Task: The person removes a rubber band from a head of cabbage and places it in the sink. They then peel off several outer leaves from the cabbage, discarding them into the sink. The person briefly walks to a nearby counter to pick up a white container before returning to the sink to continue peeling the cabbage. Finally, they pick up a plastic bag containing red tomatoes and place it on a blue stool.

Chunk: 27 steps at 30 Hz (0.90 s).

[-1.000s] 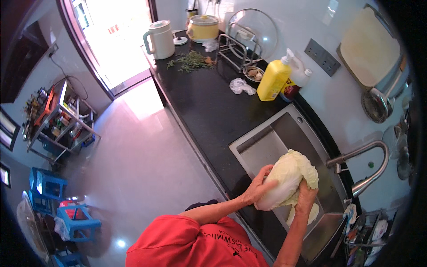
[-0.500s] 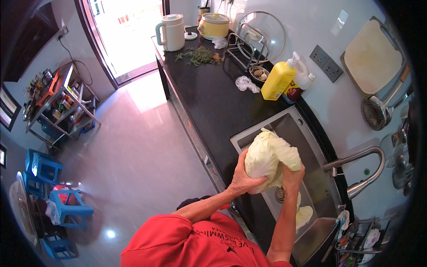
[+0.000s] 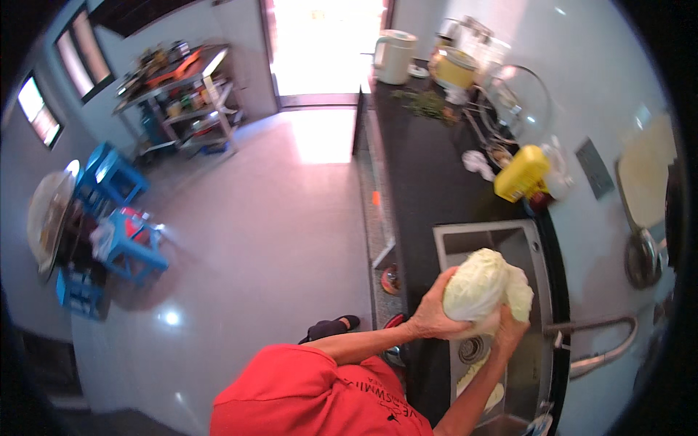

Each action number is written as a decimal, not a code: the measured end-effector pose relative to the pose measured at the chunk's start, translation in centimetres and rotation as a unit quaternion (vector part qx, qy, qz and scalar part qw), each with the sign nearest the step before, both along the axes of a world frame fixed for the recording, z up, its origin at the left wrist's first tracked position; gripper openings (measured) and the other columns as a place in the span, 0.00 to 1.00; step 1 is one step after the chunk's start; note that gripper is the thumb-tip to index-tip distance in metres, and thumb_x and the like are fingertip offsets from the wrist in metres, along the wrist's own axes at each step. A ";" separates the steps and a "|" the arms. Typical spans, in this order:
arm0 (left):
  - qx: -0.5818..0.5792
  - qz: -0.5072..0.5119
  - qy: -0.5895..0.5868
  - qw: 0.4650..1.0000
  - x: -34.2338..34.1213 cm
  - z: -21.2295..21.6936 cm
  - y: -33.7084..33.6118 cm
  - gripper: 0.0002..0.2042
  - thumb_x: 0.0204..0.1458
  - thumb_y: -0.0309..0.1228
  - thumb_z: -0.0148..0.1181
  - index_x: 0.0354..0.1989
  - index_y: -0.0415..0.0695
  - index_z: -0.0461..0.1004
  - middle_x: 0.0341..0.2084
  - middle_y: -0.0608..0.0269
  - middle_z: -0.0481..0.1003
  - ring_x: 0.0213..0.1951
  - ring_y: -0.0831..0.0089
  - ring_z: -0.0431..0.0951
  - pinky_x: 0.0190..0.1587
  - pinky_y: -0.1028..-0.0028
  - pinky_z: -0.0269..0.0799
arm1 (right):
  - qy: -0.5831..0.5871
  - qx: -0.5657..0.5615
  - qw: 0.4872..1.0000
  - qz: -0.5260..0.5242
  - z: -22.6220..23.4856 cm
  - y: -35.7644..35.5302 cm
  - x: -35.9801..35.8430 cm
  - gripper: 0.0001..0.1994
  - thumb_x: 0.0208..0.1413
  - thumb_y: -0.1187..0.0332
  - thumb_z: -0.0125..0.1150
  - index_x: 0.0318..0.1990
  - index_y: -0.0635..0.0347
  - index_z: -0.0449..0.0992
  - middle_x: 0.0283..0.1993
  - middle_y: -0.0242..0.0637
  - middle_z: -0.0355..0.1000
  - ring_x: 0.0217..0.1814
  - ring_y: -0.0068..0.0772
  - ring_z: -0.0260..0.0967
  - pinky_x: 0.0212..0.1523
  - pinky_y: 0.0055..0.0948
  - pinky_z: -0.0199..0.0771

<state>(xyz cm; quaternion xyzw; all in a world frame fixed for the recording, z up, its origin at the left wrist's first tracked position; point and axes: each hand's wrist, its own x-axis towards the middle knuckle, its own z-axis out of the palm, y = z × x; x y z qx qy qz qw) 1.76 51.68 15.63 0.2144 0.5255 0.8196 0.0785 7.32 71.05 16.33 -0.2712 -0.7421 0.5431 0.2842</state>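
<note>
Lower right of the frame: left hand and right hand both clasp a pale green round cabbage above the steel sink.

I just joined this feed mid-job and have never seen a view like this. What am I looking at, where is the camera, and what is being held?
There is no machine here: a person in a red shirt works with bare hands. The single picture comes from a wide fisheye camera worn on the head, looking down, so straight edges bend near the rim. The left hand and right hand together hold a pale green cabbage above a steel sink set in a dark counter. A curved tap stands on the sink's right. Further along the counter stand a yellow bottle, some green herbs and a white kettle. To the left lies a shiny tiled floor with blue stools.
</note>
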 end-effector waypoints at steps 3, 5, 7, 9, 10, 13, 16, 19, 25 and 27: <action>0.010 0.049 0.002 0.999 0.9 0.6 -1.8 0.46 0.29 0.28 0.70 0.61 0.40 0.48 0.51 0.55 0.63 0.55 0.69 0.63 0.57 0.72 0.57 | 0.083 -0.108 0.988 0.069 0.7 -1.2 1.1 0.19 0.42 0.76 0.61 0.45 0.74 0.71 0.42 0.39 0.71 0.38 0.31 0.70 0.40 0.30 0.71; 0.011 0.094 -0.028 0.995 1.2 0.7 -2.8 0.45 0.31 0.27 0.69 0.61 0.40 0.48 0.51 0.57 0.63 0.55 0.70 0.62 0.57 0.72 0.57 | 0.083 -0.161 0.983 0.029 -2.2 1.7 1.2 0.19 0.42 0.76 0.61 0.45 0.73 0.72 0.41 0.40 0.71 0.38 0.32 0.71 0.39 0.29 0.72; 0.052 0.116 -0.073 0.989 1.0 0.0 -3.7 0.44 0.34 0.29 0.69 0.61 0.41 0.48 0.52 0.58 0.62 0.55 0.70 0.61 0.58 0.71 0.56 | 0.006 -0.193 0.981 0.021 -1.3 0.7 1.4 0.20 0.47 0.67 0.59 0.46 0.74 0.70 0.42 0.44 0.72 0.39 0.39 0.71 0.40 0.33 0.72; 0.144 0.110 -0.142 0.973 0.7 -0.4 -4.5 0.42 0.38 0.32 0.67 0.61 0.41 0.48 0.52 0.59 0.62 0.55 0.70 0.61 0.58 0.70 0.56 | 0.018 0.022 0.986 0.163 -6.4 6.2 2.5 0.24 0.51 0.58 0.53 0.46 0.73 0.70 0.41 0.49 0.72 0.39 0.45 0.71 0.40 0.37 0.71; 0.212 0.092 -0.189 0.954 0.6 -0.5 -4.8 0.40 0.40 0.33 0.65 0.61 0.41 0.49 0.52 0.59 0.62 0.54 0.70 0.63 0.57 0.69 0.58 | 0.046 0.165 0.960 0.222 -8.1 8.5 3.0 0.26 0.53 0.53 0.49 0.46 0.73 0.70 0.41 0.52 0.72 0.39 0.48 0.71 0.40 0.39 0.71; 0.353 -0.001 -0.255 0.900 0.8 -0.2 -6.3 0.32 0.45 0.42 0.58 0.58 0.42 0.57 0.49 0.58 0.67 0.50 0.68 0.69 0.54 0.66 0.64 | 0.064 0.188 0.943 0.268 -9.1 8.1 3.3 0.23 0.52 0.58 0.55 0.46 0.74 0.70 0.41 0.52 0.72 0.41 0.46 0.71 0.42 0.39 0.72; 0.375 -0.079 -0.273 0.882 1.2 -0.5 -7.6 0.31 0.45 0.46 0.56 0.56 0.42 0.60 0.48 0.56 0.69 0.48 0.67 0.70 0.53 0.66 0.65 | 0.056 0.131 0.966 0.214 -7.5 3.6 3.9 0.20 0.50 0.63 0.59 0.44 0.75 0.71 0.40 0.53 0.71 0.41 0.45 0.71 0.44 0.40 0.72; 0.380 -0.121 -0.268 0.877 1.7 -0.4 -7.8 0.32 0.45 0.49 0.55 0.56 0.42 0.61 0.49 0.55 0.69 0.49 0.66 0.71 0.54 0.66 0.65 | 0.004 -0.009 0.991 0.137 -7.0 4.1 4.0 0.21 0.48 0.64 0.61 0.46 0.72 0.71 0.43 0.53 0.70 0.46 0.44 0.69 0.46 0.37 0.71; 0.467 -0.130 -0.277 0.829 0.9 1.6 -7.7 0.33 0.45 0.49 0.57 0.57 0.42 0.61 0.50 0.55 0.69 0.50 0.63 0.70 0.56 0.64 0.63 | -0.103 -0.205 0.972 -0.057 -6.7 10.1 7.7 0.19 0.45 0.69 0.61 0.45 0.70 0.71 0.42 0.44 0.69 0.43 0.37 0.65 0.42 0.33 0.69; 0.445 -0.128 -0.273 0.843 0.3 1.1 -7.7 0.32 0.44 0.48 0.59 0.56 0.43 0.62 0.49 0.56 0.70 0.50 0.64 0.70 0.56 0.63 0.63 | -0.128 -0.136 0.977 -0.107 -8.6 12.9 11.6 0.18 0.45 0.72 0.60 0.45 0.71 0.70 0.40 0.42 0.69 0.38 0.35 0.65 0.39 0.33 0.69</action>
